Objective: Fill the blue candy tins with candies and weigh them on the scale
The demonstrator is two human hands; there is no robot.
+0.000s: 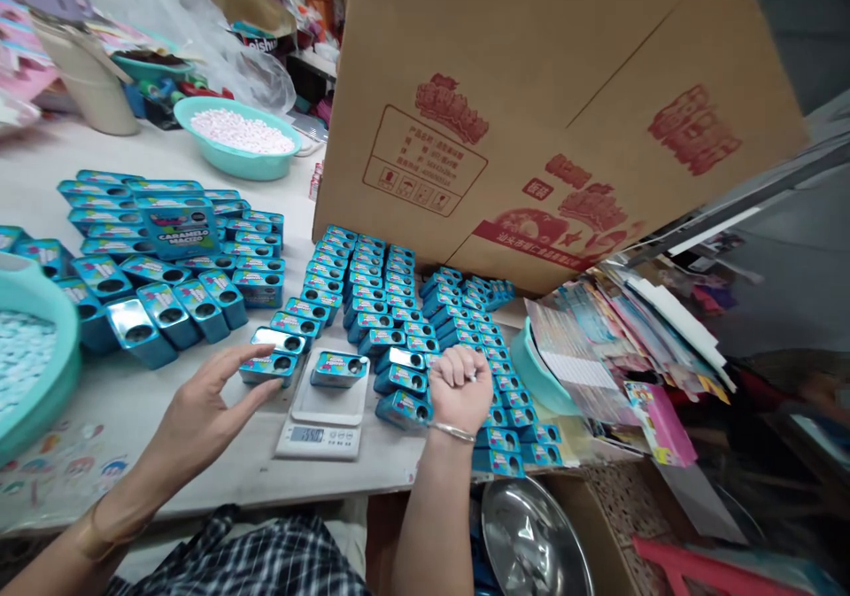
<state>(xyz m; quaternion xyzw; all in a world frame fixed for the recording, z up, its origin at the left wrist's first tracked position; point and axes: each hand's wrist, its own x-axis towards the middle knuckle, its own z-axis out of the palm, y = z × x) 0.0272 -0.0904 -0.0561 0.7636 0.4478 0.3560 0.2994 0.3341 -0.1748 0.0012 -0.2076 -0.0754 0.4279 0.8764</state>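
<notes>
A small white digital scale [323,414] stands at the table's near edge with one blue tin [339,368] lying on its pan. My left hand [205,406] pinches a blue tin [268,367] just left of the scale, thumb and forefinger on its sides. My right hand [460,388] is closed in a loose fist to the right of the scale, above rows of blue tins [391,313]; a few small white pieces show between its fingers. Each tin has a round hole in its top.
A heap of blue tins [166,251] lies at the left. Teal bowls of white candies sit at the far left [40,383] and at the back [239,140]. A big cardboard box [531,109] stands behind. Printed cards [611,330] lie right. A steel bowl [531,538] sits below.
</notes>
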